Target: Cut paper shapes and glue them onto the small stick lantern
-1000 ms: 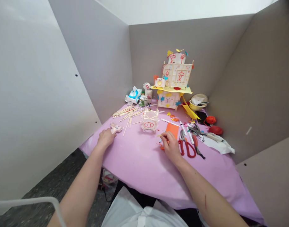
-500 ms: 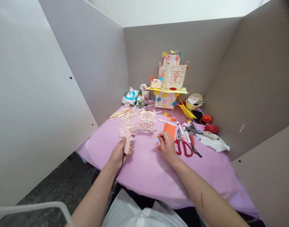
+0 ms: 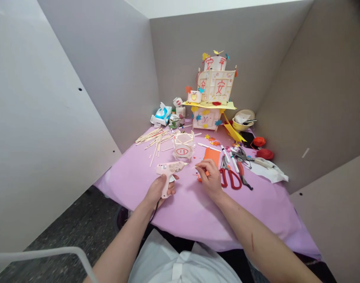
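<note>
My left hand (image 3: 160, 191) is wrapped round the handle of a pale pink hot glue gun (image 3: 167, 171), whose nozzle points right. A black cord runs down from its grip. Opposite the nozzle, my right hand (image 3: 211, 180) pinches a short thin stick (image 3: 196, 167), with a small gap between the stick's tip and the nozzle. Just behind the gun stands a small white lantern (image 3: 183, 151) framed with sticks, bearing a red circled mark. Farther back rises a tall tiered paper lantern (image 3: 216, 88) with red characters and coloured paper shapes.
Loose wooden sticks (image 3: 156, 138) lie at left, near a wipes pack (image 3: 162, 114). Right of my right hand are orange paper (image 3: 212, 154), red-handled scissors (image 3: 231, 179), pliers (image 3: 243, 177), markers (image 3: 234, 162) and red yarn (image 3: 264, 153). Grey panels (image 3: 203, 43) enclose the purple-covered table (image 3: 191, 224).
The glue gun in my left hand has moved right, bringing its nozzle close to the stick in my right hand. My right hand has barely moved; the camera view has tilted slightly downward.
</note>
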### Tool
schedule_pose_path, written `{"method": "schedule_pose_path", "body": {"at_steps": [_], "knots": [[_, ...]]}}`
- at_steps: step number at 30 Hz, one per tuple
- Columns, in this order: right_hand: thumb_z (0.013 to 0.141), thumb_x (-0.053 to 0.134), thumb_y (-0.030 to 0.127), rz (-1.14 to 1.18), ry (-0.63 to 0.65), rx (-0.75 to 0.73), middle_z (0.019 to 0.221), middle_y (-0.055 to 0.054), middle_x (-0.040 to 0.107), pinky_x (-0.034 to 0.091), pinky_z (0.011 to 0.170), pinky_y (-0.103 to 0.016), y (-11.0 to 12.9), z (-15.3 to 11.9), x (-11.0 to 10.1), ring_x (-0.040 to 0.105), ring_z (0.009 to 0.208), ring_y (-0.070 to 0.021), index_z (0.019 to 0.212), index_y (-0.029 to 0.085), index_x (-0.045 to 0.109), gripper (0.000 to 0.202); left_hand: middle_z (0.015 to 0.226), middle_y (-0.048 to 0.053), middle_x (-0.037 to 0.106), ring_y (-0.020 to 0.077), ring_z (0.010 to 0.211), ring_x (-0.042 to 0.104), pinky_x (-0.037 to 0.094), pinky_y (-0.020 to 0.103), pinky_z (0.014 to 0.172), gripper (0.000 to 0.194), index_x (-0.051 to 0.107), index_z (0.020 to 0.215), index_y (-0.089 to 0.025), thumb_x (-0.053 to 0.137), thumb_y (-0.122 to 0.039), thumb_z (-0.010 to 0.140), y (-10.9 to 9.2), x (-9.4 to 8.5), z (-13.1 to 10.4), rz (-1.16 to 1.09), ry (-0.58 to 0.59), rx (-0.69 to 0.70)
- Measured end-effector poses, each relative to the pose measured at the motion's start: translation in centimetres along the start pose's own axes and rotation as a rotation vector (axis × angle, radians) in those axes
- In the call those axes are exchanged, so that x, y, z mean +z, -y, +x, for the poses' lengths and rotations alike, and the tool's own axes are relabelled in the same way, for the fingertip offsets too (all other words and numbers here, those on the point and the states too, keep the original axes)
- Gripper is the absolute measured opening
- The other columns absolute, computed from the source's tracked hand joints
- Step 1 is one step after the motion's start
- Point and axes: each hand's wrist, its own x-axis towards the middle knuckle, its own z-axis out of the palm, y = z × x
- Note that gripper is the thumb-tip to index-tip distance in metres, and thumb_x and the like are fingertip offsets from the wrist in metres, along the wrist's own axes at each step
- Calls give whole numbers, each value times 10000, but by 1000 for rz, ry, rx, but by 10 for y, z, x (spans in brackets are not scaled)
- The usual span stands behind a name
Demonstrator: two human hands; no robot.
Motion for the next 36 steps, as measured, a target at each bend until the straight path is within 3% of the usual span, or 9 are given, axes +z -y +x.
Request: {"method": "schedule_pose_path", "body": {"at_steps": [11, 21, 36], "knots": [[884, 542, 244, 16, 0, -27, 855, -29, 557, 454, 685, -302, 3, 0, -2, 551, 787, -161, 855, 229, 633, 97, 575, -40, 438, 43, 421, 371, 408, 227, 483, 497, 624, 860, -97, 627, -579, 737, 1, 1, -3, 39, 97, -19], [880, 544, 257, 221, 122, 32, 850, -29, 548, 447, 708, -311, 11, -1, -4, 541, 794, -164, 839, 234, 636, 103, 563, -43, 435, 39, 397, 361, 442, 252, 495, 530, 634, 814, -89, 640, -607, 705, 0, -2, -6, 41, 132, -36], [880, 540, 261, 179, 160, -12, 843, -37, 556, 439, 712, -335, 13, -3, -6, 551, 798, -180, 832, 233, 636, 111, 517, -39, 428, 54, 388, 377, 461, 274, 502, 560, 629, 752, -107, 626, -662, 673, 0, -3, -9, 108, 172, -34]]}}
